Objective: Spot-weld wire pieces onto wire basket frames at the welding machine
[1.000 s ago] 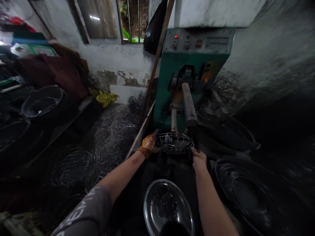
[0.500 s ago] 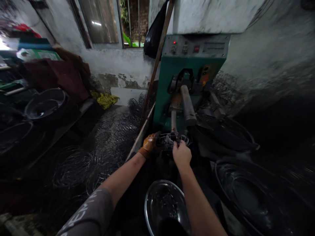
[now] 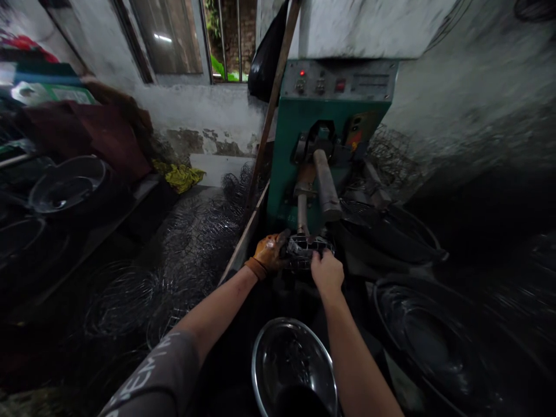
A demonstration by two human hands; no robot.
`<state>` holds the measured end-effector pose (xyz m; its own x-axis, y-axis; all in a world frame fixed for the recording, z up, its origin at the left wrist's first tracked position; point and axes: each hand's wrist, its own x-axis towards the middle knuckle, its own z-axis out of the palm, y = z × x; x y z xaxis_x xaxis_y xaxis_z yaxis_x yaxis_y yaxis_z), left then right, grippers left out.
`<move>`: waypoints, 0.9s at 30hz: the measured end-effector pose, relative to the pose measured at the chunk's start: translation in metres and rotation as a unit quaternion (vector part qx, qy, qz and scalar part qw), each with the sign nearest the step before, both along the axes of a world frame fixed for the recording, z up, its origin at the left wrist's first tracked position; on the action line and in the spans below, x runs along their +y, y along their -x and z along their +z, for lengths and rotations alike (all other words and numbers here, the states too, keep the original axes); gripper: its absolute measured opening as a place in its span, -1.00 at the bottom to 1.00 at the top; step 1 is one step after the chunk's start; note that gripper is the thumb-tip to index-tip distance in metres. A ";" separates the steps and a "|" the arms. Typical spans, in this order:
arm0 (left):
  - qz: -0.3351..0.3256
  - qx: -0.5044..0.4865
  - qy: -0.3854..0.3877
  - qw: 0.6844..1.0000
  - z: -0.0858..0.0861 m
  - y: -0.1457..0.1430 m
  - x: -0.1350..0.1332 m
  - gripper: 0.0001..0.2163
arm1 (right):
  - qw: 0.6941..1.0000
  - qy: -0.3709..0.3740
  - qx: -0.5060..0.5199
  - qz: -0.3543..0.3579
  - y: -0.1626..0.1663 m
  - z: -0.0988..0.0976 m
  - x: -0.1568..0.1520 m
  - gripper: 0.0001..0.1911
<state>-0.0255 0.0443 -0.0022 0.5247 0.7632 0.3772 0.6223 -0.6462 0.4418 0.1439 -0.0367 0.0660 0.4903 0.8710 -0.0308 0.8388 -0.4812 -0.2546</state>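
Note:
Between my hands is a small round wire basket-like frame, at the tip of the lower arm of a green spot welding machine. My left hand, in an orange-brown glove with dark fingertips, grips the frame's left side. Bare, my right hand has its fingers closed at the frame's right front edge; whether a small part is also in them is hidden. The thick upper arm of the machine hangs above. Below my hands stands a shiny metal bowl with small wire pieces inside.
Heaps of wire rings cover the floor at left. A wooden board leans beside the machine. Large dark basins stand at right, and black tubs at far left. A yellow cloth lies by the wall.
The wire frame has turned and tilted a little between my hands, and both hands have shifted slightly right. The whole view has drifted slightly, with the background moving left.

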 end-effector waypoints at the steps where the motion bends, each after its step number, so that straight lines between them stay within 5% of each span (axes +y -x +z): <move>1: 0.001 0.003 0.000 1.000 0.002 -0.001 0.000 -0.18 | 1.000 -0.001 0.003 0.001 -0.001 0.000 0.000 -0.65; 13: -0.007 0.038 0.008 0.999 0.009 -0.005 0.000 -0.16 | 0.999 -0.015 0.037 0.010 -0.013 -0.007 0.002 -0.65; 22: -0.003 0.137 0.006 0.991 0.043 -0.030 -0.005 -0.21 | 0.998 -0.043 0.041 -0.015 -0.037 -0.020 0.004 -0.64; 27: -0.014 0.106 -0.002 0.994 0.035 -0.030 -0.003 -0.18 | 0.998 -0.055 0.034 -0.016 -0.040 -0.026 0.005 -0.68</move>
